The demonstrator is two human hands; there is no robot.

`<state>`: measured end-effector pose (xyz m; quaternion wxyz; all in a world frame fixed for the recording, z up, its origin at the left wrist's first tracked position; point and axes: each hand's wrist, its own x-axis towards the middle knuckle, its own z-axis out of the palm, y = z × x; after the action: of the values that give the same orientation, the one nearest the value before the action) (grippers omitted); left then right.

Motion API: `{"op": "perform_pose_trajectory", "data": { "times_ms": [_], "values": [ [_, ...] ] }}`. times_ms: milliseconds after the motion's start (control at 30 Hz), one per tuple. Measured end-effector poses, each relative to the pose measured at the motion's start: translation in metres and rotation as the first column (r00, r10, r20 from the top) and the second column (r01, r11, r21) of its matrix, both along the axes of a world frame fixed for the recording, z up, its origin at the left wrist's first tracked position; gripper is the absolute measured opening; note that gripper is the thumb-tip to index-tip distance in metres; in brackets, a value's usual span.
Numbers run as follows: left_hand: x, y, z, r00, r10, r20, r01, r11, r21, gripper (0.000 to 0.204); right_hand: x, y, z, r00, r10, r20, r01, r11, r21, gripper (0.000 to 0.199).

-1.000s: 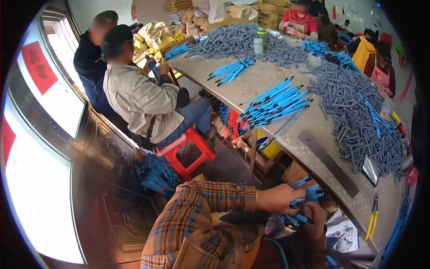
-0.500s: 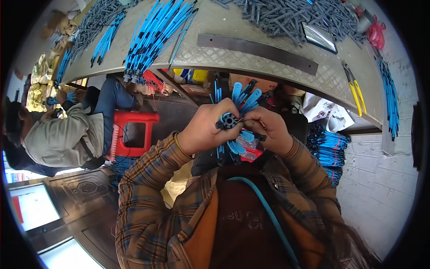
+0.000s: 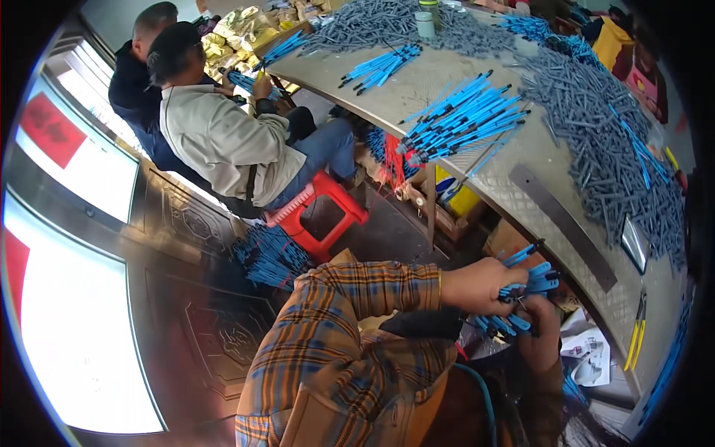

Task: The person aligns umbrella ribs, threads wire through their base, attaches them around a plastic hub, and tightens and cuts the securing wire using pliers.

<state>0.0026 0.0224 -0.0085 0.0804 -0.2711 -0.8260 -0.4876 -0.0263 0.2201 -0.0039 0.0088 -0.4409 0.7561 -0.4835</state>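
My left hand (image 3: 482, 286) is wrapped round a bundle of blue strips with black ends (image 3: 545, 277). The strips stick out on both sides of the fist, some showing flat, rounded blue ends. Pressed against the near side of the bundle, my right hand (image 3: 541, 334) has its fingers bent closed. A thin dark strand seems to show between the two hands, but what the right fingers pinch is too small to make out. The bundle is held off the table, close to the table's near edge.
The table (image 3: 417, 112) carries blue rods (image 3: 465, 119), a heap of grey plastic pieces (image 3: 596, 127), a flat metal bar (image 3: 562, 227), a phone-like slab (image 3: 634, 244) and yellow-handled pliers (image 3: 635, 339). Left, a person (image 3: 223, 141) sits by a red stool (image 3: 320, 216), another person behind.
The view has swung left, so the seated people and the doors show more, and my hands appear farther right and lower. My left hand keeps its hold on the bundle.
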Motion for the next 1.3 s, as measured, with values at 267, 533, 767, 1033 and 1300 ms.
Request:
{"op": "perform_pose_trajectory", "data": {
  "times_ms": [267, 533, 767, 1033, 1300],
  "values": [
    [-0.009, -0.004, 0.006, 0.997, -0.075, 0.012, 0.075, 0.997, 0.030, 0.026, -0.020, -0.001, 0.002, 0.952, 0.124, -0.279, -0.052, 0.967, 0.251, 0.020],
    [-0.018, 0.001, -0.002, 0.999, -0.051, 0.016, 0.050, 0.998, 0.024, 0.026, -0.006, -0.007, -0.011, 0.981, -0.194, -0.022, 0.195, 0.980, 0.030, 0.012],
    [-0.026, 0.010, 0.004, 0.989, -0.119, 0.083, 0.117, 0.993, 0.024, 0.021, -0.010, 0.025, 0.001, 0.976, -0.211, 0.053, 0.198, 0.963, 0.181, 0.008],
    [-0.042, -0.012, 0.000, 0.969, -0.178, 0.173, 0.144, 0.970, 0.195, 0.014, -0.105, 0.221, -0.028, 0.589, -0.629, -0.508, 0.807, 0.486, 0.335, 0.028],
    [-0.040, -0.022, 0.009, 0.928, -0.199, 0.313, 0.128, 0.964, 0.234, 0.019, -0.116, 0.252, -0.036, 0.546, -0.485, -0.683, 0.838, 0.312, 0.449, 0.033]
  ]
}}
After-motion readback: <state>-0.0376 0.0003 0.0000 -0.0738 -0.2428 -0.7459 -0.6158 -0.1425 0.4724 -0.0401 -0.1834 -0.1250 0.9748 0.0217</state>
